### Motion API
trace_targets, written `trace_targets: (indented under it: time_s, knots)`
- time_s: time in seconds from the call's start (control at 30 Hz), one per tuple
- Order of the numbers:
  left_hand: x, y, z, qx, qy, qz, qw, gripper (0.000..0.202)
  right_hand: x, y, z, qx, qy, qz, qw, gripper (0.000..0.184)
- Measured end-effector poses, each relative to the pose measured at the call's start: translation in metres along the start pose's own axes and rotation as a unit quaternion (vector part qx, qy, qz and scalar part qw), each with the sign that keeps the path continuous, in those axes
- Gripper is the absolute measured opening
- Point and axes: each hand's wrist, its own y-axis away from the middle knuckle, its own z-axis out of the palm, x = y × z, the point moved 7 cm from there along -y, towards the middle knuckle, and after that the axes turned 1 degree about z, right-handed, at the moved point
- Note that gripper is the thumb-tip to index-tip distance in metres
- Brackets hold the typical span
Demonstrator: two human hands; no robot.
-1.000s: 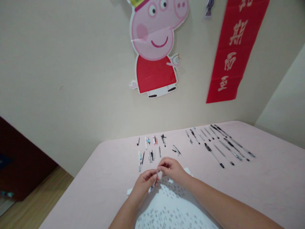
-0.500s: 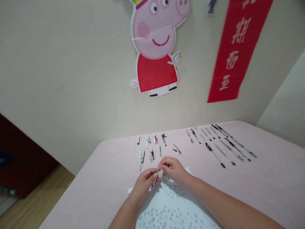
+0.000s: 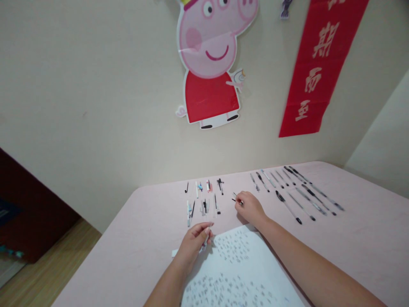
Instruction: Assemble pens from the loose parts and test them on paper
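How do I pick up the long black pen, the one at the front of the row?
Pinch the black pen at its thin middle, coming straight down from above, thumb and finger on its two long sides. It lies flat on the pink table, with a gap to its neighbours, so fingers should probably fit.

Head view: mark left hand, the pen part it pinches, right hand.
left hand (image 3: 192, 244), head view, back of the hand.
pen part (image 3: 204, 244), head view, clear stub below the fingertips.
right hand (image 3: 249, 209), head view, back of the hand.
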Motion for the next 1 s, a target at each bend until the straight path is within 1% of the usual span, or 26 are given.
trace_targets:
  time_s: [0.1,0.17,0.3,0.5,0.7,1.0]
  knots:
    - [-0.001,0.0,-0.001,0.0,-0.003,0.0,1.0,0.035,0.013,-0.002,0.002,0.002,0.035,-0.009,0.999,0.017]
    - [-0.001,0.0,-0.001,-0.003,-0.007,0.0,1.0,0.035,0.015,-0.001,0.004,0.001,0.05,-0.026,0.998,0.019]
    - [-0.003,-0.001,-0.002,-0.002,-0.006,0.004,1.0,0.034,0.009,0.0,0.008,-0.006,0.08,-0.063,0.995,0.023]
    - [-0.004,-0.001,-0.002,-0.001,-0.001,0.0,1.0,0.036,0.002,0.001,0.011,-0.022,0.104,-0.079,0.991,0.021]
    - [0.001,0.001,0.001,-0.004,-0.001,0.005,1.0,0.038,0.004,0.0,0.012,-0.023,0.089,-0.071,0.993,0.021]
    - [-0.002,0.0,0.0,-0.011,0.009,0.001,1.0,0.038,0.001,0.001,0.015,-0.021,0.064,-0.087,0.994,0.022]
